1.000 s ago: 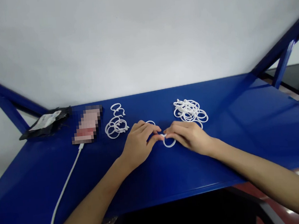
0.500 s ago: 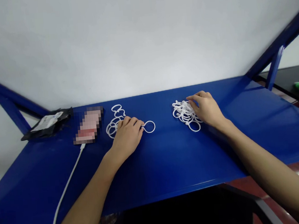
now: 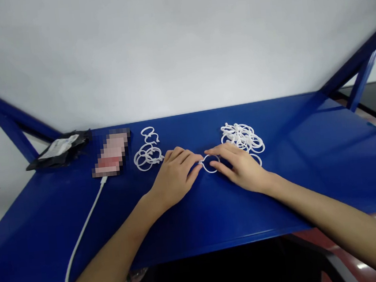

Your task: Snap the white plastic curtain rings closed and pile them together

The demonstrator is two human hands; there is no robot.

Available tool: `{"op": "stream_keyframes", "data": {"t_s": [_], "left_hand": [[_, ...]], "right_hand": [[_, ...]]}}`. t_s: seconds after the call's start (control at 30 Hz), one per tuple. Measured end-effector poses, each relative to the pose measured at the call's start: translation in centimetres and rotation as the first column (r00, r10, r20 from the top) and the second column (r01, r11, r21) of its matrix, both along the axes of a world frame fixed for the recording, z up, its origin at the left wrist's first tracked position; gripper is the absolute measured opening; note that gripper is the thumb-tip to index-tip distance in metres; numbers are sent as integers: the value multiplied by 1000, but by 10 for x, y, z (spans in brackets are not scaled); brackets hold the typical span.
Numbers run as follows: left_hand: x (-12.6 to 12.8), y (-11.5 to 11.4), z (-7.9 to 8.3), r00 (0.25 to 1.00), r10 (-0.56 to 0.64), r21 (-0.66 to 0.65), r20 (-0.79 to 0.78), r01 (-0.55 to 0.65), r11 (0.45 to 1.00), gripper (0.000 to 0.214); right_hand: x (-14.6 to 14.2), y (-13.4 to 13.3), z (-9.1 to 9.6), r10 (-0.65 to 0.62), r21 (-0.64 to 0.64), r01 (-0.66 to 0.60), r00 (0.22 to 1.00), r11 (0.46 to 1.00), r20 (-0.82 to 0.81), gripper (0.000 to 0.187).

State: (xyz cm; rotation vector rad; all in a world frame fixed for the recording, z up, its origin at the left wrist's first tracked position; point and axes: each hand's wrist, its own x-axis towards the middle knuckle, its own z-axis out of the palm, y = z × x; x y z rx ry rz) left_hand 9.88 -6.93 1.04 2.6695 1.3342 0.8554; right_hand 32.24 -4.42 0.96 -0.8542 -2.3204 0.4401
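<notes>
Thumb and forefinger of the left hand (image 3: 176, 177) pinch the white ring (image 3: 210, 172) at its 9 o'clock edge. The right hand (image 3: 240, 167) pinches it from 3 o'clock, low over the blue shelf (image 3: 279, 194). A ring pile (image 3: 242, 136) lies at 1 o'clock and a smaller cluster (image 3: 147, 157) at 10 o'clock.

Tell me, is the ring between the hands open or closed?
Cannot tell: fingers of the left hand and right hand cover parts of the white ring.

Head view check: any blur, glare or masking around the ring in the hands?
Head view: the white ring pinched between left hand and right hand is sharp and evenly lit, with soft shadows only; the phone is pixelated out; wide-angle distortion bows the blue shelf edges.
</notes>
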Motion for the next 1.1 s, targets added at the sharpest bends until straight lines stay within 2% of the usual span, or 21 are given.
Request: {"op": "stream_keyframes", "data": {"t_s": [0.13, 0.33, 0.47, 0.67, 0.73, 0.83, 0.9, 1.0, 1.1], "left_hand": [[0, -1, 0, 995, -36, 24, 92, 34, 999, 14], [2, -1, -2, 991, -49, 49, 123, 43, 998, 10], [5, -5, -8, 991, 3, 75, 136, -14, 997, 17], [9, -4, -14, 996, 5, 89, 90, -13, 996, 18], [6, 1, -12, 998, 36, 96, 50, -41, 995, 15], [-9, 13, -5, 986, 162, 120, -27, -158, 980, 17], [-21, 22, -2, 948, 311, 131, -73, -300, 945, 20], [-37, 32, 0, 843, 513, 109, -161, -501, 858, 30], [-45, 38, -3, 762, 599, 80, -248, -600, 796, 44]], "right_hand": [[-2, -2, -4, -17, -144, 8, 998, 990, -61, 19], [-1, -6, -2, 38, -230, -63, 993, 971, -113, 14], [0, -11, -3, 94, -214, -114, 990, 970, -103, 17], [0, -8, -6, 140, -128, -141, 990, 982, -17, 17], [1, -2, -3, 94, -59, -95, 995, 994, -19, 16], [7, 10, 3, -65, 89, 68, 997, 994, -37, 15], [17, 22, 5, -202, 185, 210, 977, 960, -63, 17], [37, 43, 5, -395, 265, 404, 914, 876, -88, 22], [53, 61, 0, -503, 275, 496, 863, 824, -52, 26]]}}
